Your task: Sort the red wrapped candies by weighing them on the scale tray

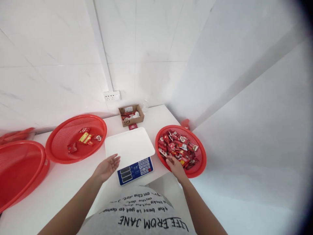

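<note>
My left hand (107,168) is palm up beside the front left corner of the scale, its fingers loosely bent and apart, with nothing in it. At the near left rim of the right red basket (202,156), my right hand (176,168) has its fingers drawn together against the packets; whatever they may hold is hidden. Small red snack packets (173,143) with white and yellow prints fill this basket. Between my hands stands a digital scale (135,171) with a blue keypad and dark displays. Its white weighing pan (129,143) is bare.
Left of the scale, a red mesh basket (58,140) holds several packets. Another red basket (19,173) stands at the far left. Behind the scale are a small cardboard box (133,122) with red packets and a red packet (132,126). Walls border the table behind and right.
</note>
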Available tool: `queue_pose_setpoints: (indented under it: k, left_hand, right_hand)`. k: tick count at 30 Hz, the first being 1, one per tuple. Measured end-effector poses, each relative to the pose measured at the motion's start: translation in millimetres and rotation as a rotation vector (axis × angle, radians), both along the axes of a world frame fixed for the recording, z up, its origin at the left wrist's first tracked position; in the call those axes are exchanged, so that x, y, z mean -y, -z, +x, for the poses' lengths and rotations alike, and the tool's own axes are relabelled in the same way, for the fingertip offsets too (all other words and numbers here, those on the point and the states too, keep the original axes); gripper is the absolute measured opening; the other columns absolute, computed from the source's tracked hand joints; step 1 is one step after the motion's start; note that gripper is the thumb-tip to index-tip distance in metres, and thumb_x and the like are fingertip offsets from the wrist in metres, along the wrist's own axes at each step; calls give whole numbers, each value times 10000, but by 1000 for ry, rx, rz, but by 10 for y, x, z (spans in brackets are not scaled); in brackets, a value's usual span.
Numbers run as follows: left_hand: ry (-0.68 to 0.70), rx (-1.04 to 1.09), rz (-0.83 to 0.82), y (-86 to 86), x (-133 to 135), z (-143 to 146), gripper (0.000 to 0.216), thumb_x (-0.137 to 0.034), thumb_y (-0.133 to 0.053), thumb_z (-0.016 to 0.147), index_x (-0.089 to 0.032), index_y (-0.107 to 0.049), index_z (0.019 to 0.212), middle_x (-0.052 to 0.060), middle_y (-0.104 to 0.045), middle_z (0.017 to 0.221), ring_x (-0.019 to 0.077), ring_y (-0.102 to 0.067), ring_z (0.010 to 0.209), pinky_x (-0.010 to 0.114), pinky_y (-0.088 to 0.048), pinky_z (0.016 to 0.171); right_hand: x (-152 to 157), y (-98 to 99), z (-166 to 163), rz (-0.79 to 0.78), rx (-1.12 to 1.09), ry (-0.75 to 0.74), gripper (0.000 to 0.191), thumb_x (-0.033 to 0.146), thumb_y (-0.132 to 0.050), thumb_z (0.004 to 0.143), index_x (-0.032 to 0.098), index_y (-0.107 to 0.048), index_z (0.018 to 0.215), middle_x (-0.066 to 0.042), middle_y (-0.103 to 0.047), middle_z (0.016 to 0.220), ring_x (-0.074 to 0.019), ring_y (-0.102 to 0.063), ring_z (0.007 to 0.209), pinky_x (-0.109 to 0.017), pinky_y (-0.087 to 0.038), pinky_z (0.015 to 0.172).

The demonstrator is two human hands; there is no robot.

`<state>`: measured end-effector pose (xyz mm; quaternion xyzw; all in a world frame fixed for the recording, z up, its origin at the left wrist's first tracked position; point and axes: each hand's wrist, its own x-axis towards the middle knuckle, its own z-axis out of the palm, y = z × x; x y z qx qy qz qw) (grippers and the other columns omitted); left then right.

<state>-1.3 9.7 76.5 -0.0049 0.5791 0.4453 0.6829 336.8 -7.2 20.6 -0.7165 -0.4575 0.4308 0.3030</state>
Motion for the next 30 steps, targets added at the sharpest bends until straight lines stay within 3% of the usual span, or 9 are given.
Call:
queue_pose_setpoints:
  k: [7, 13, 18, 21, 25, 30]
  left_hand:
    - [203, -39, -23, 52, 259, 468, 92, -169, -569, 826, -123, -592, 902, 77, -671, 779, 120, -641, 606, 213, -532, 578]
    - [186, -49, -31, 143, 325, 641, 97, -187, -584, 813, -140, -578, 898, 55, -672, 778, 110, -634, 610, 218, -524, 607]
    - [150, -60, -35, 137, 404, 801, 100, -193, -601, 797, -140, -582, 880, 65, -681, 790, 118, -642, 625, 221, -520, 622]
    - [119, -79, -66, 109, 443, 903, 121, -199, -609, 791, -143, -578, 893, 59, -680, 787, 119, -644, 627, 217, -514, 619]
    - [95, -91, -89, 112, 493, 1030, 139, -210, -606, 795, -144, -574, 913, 50, -673, 777, 116, -640, 627, 211, -506, 607]
    - [91, -78, -106, 160, 535, 1169, 143, -213, -597, 801, -142, -575, 924, 52, -668, 798, 110, -633, 631, 212, -505, 619]
  right_hand:
    - [-245, 299, 225, -68, 170, -191, 348, 248, -509, 767, 126, -623, 1072, -126, -657, 1102, -242, -601, 1032, -365, -423, 931]
    - [-460, 408, 155, -19, 301, -366, 508, 217, -502, 781, 113, -493, 1278, -145, -515, 1286, -240, -468, 1203, -320, -317, 1028]
    - [-524, 468, 170, -23, 399, -420, 562, 209, -530, 768, 198, -458, 1325, -157, -476, 1267, -300, -508, 1126, -386, -378, 939]
    - [-553, 514, 237, 4, 410, -405, 475, 207, -487, 793, 209, -509, 1268, -144, -502, 1225, -291, -528, 1079, -381, -390, 896]
    - [-608, 559, 376, 7, 341, -376, 305, 190, -392, 827, 161, -630, 1015, -116, -621, 1025, -239, -568, 983, -338, -392, 882]
    - [-572, 520, 606, 9, 153, -311, 197, 276, -461, 772, 175, -619, 833, -86, -674, 904, -231, -603, 870, -339, -429, 840]
